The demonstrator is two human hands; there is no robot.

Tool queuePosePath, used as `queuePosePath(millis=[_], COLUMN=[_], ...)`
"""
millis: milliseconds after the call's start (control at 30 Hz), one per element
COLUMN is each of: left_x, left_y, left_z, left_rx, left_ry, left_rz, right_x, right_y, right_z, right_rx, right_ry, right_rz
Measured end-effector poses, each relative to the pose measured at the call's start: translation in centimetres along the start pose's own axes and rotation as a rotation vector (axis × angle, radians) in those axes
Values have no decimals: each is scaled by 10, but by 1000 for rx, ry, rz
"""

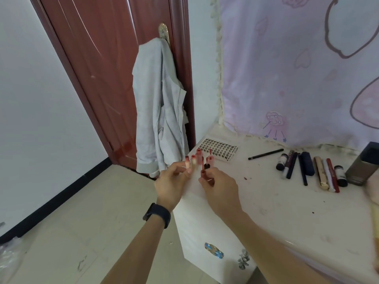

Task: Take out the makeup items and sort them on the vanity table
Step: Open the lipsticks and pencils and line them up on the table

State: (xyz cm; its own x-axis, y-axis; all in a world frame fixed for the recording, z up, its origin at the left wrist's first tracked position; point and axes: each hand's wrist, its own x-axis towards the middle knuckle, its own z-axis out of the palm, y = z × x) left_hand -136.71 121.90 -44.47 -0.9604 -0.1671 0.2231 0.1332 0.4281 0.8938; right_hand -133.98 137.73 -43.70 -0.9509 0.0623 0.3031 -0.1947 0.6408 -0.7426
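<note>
At vanity table [276,212] left corner, with left hand [171,183] pinching pale tube [187,164] and right hand [220,189] curled round dark red lip tube [203,174], set both upright just beside standing red tubes [198,153], steady before letting go, keep well apart from pencil row [307,171] at right.

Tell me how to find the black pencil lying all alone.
Look at the white vanity table under the purple cartoon cloth. Near its back edge, between the gridded sheet and the row of makeup sticks, lies a thin black pencil. Unlike the packed row, it lies alone.
</note>
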Motion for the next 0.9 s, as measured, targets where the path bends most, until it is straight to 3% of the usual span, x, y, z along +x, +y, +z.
queuePosePath(millis=[267, 900], left_x=[0, -6], left_y=[-7, 3], left_z=[7, -4], left_rx=[233, 321], left_ry=[89, -47], left_rz=[147, 77], right_x=[4, 6], right_y=[1, -2], right_z=[8, 4], right_rx=[-145, -202], right_ry=[3, -48], right_rz=[10, 58])
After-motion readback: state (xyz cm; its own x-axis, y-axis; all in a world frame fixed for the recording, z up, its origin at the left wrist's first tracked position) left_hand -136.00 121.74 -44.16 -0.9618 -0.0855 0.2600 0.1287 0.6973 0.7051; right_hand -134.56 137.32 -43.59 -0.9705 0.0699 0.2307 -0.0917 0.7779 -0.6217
